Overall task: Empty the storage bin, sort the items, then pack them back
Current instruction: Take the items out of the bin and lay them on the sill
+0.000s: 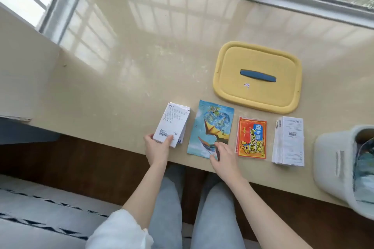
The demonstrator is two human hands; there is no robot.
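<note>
Standing at the ledge [121, 79], my left hand [157, 147] grips the near end of a stack of white packets [171, 125]. My right hand [224, 157] pinches the lower edge of a blue dinosaur packet [210, 127] lying flat. To the right lie a red packet [252, 140] and more white leaflets [288, 141]. The pale storage bin [340, 168] stands at the far right, its yellow lid [257, 95] lying beyond the row.
</note>
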